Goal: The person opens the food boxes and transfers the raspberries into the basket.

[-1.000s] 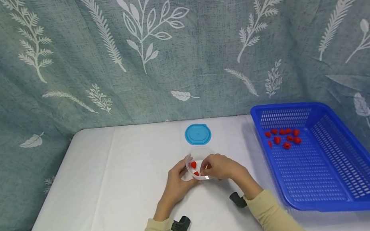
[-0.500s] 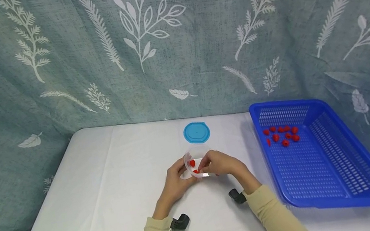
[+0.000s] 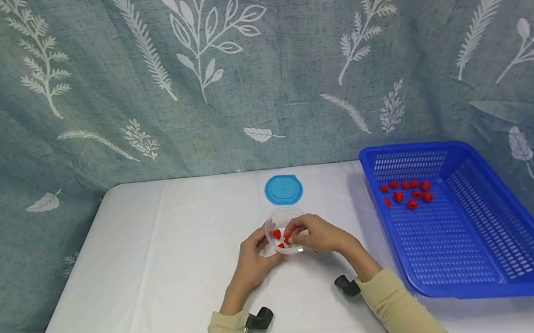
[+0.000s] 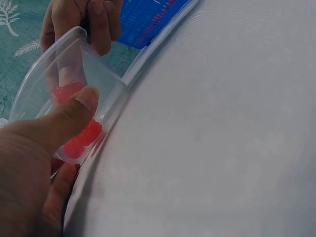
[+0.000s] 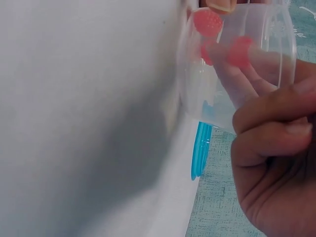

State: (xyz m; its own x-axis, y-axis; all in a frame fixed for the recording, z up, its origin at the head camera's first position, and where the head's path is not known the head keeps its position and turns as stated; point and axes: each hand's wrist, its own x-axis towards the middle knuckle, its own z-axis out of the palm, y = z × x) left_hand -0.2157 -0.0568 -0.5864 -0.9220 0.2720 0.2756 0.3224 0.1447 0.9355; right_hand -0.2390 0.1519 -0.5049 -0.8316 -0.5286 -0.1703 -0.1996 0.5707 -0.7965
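Note:
My left hand (image 3: 252, 263) grips a clear plastic tub (image 3: 286, 213) on the white table, its thumb (image 4: 69, 116) pressed along the wall. The fingers of my right hand (image 3: 323, 233) reach down into the tub. In the right wrist view they pinch a raspberry (image 5: 240, 52), seen through the clear side. Other raspberries (image 5: 208, 22) lie at the tub's bottom, beside the left hand. From the left wrist, red berries (image 4: 89, 132) show through the plastic below the thumb.
A blue lid (image 3: 283, 190) lies flat just behind the tub. To the right stands a large blue slotted basket (image 3: 470, 256), with several raspberries (image 3: 412, 204) near its far left corner. A green leaf-patterned cloth (image 3: 281, 59) hangs behind the table.
My right hand has risen slightly inside the tub, and a raspberry now shows at its fingertips. The left hand keeps its grip on the tub. The head view has shifted a little.

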